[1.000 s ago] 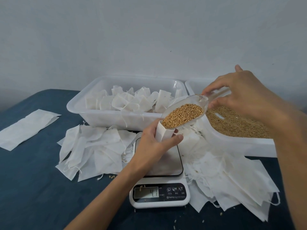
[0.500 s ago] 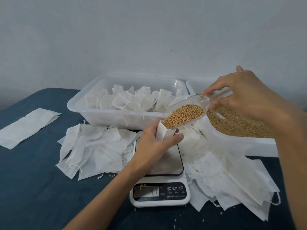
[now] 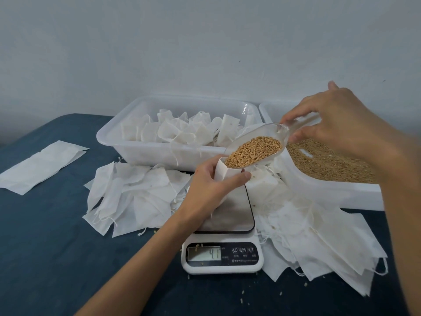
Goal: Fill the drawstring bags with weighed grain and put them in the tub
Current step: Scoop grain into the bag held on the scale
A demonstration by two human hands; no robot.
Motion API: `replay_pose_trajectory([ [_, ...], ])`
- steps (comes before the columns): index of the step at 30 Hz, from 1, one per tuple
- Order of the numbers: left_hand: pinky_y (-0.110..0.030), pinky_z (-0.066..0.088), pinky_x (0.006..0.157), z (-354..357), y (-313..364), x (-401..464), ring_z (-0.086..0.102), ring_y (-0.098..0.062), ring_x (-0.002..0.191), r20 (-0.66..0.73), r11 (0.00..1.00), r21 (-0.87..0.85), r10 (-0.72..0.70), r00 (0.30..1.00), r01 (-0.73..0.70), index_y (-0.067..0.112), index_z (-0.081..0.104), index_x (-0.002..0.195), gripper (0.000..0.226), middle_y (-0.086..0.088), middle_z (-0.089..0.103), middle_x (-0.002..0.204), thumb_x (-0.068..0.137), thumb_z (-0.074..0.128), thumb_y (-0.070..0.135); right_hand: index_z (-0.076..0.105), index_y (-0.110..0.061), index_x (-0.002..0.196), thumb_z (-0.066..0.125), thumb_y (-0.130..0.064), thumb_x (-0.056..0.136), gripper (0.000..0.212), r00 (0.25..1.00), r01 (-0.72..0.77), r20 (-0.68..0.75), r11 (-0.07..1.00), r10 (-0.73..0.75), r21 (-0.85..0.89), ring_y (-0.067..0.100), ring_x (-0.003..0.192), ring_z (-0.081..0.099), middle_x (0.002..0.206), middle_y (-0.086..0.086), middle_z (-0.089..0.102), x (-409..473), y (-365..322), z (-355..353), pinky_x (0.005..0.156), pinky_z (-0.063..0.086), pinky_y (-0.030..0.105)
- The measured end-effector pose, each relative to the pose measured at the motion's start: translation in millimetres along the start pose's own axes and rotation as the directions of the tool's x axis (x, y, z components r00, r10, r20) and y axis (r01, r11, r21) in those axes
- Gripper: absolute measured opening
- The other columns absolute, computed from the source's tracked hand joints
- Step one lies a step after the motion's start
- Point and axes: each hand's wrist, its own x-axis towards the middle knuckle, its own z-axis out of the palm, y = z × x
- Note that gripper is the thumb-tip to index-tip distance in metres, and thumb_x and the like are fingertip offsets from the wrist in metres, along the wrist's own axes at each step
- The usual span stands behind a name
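Observation:
My left hand (image 3: 211,185) grips a small white drawstring bag (image 3: 224,173) upright over the platform of a digital kitchen scale (image 3: 230,215); the display reads 4.1. My right hand (image 3: 330,124) pinches the handle of a clear plastic scoop (image 3: 271,135) heaped with golden grain (image 3: 255,150). The scoop's lip rests at the bag's open mouth. Behind the scale, a white tub (image 3: 136,147) holds several filled bags (image 3: 182,131). At the right stands a second white tub (image 3: 330,192) of loose grain (image 3: 323,163).
Empty white bags lie in a heap left of the scale (image 3: 129,195) and in a larger heap on its right (image 3: 319,236). A flat white sheet (image 3: 38,167) lies at the far left on the dark blue tabletop (image 3: 45,247). Stray grains dot the table near the front.
The scoop has stayed at the bag's mouth, tipped a little lower. Both hands have barely moved.

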Motion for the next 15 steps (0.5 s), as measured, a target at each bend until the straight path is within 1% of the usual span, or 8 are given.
replay_pose_trajectory([
  [3,-0.022,0.053,0.071,-1.9,1.9,0.5,0.07,-0.009,0.081,0.0,1.0,-0.005,-0.018,1.0,0.018,0.015,0.075,0.108,0.035,-0.004,0.078,0.097,0.079,0.084,0.034,0.077,-0.028,0.107,0.087,-0.025,0.074,0.036,1.0,-0.004,0.001,1.0,0.004,-0.003,0.025,0.123,0.053,0.113,0.002,0.071,0.8,-0.5,1.8,0.114,-0.003,0.02],
  [5,-0.019,0.051,0.068,-3.8,2.6,1.3,0.069,-0.008,0.079,0.002,1.0,-0.015,-0.021,1.0,0.021,0.014,0.075,0.108,0.032,-0.001,0.078,0.094,0.082,0.087,0.029,0.076,-0.028,0.108,0.087,-0.024,0.074,0.036,1.0,-0.013,-0.011,1.0,0.013,0.004,0.026,0.127,0.048,0.114,0.001,0.071,0.0,-1.3,3.4,0.109,-0.004,0.016],
  [7,-0.018,0.051,0.068,-4.8,2.5,2.1,0.07,-0.008,0.079,0.001,0.999,-0.028,-0.02,1.0,0.02,0.012,0.075,0.109,0.027,-0.001,0.078,0.094,0.086,0.086,0.022,0.076,-0.029,0.108,0.087,-0.024,0.075,0.035,1.0,-0.012,-0.019,1.0,0.012,0.002,0.026,0.127,0.046,0.113,0.0,0.071,-0.2,-2.3,4.5,0.109,-0.005,0.017],
  [10,-0.019,0.051,0.067,-4.4,2.5,1.8,0.069,-0.008,0.077,-0.002,0.999,-0.03,-0.024,1.0,0.024,0.011,0.074,0.109,0.026,0.0,0.077,0.092,0.087,0.084,0.02,0.077,-0.031,0.105,0.087,-0.025,0.073,0.034,1.0,0.018,-0.005,0.999,-0.018,-0.039,0.024,0.116,0.058,0.11,0.001,0.072,2.0,-3.2,5.7,0.12,-0.005,0.028],
  [12,-0.019,0.051,0.067,-4.3,2.4,1.4,0.069,-0.008,0.076,0.002,0.999,-0.028,-0.024,1.0,0.024,0.011,0.074,0.108,0.026,0.0,0.076,0.091,0.086,0.085,0.02,0.077,-0.033,0.104,0.088,-0.026,0.073,0.034,1.0,0.025,0.0,0.998,-0.025,-0.061,0.022,0.111,0.06,0.109,0.0,0.072,3.6,-2.7,6.4,0.123,-0.004,0.034],
  [15,-0.019,0.051,0.068,-4.5,2.2,1.7,0.069,-0.009,0.079,-0.005,0.999,-0.026,-0.022,1.0,0.022,0.01,0.074,0.109,0.028,-0.009,0.077,0.096,0.086,0.085,0.02,0.076,-0.033,0.104,0.087,-0.028,0.073,0.033,0.999,0.039,-0.005,0.996,-0.04,-0.083,0.02,0.108,0.061,0.108,-0.001,0.073,4.0,-1.3,8.0,0.124,-0.003,0.038],
])
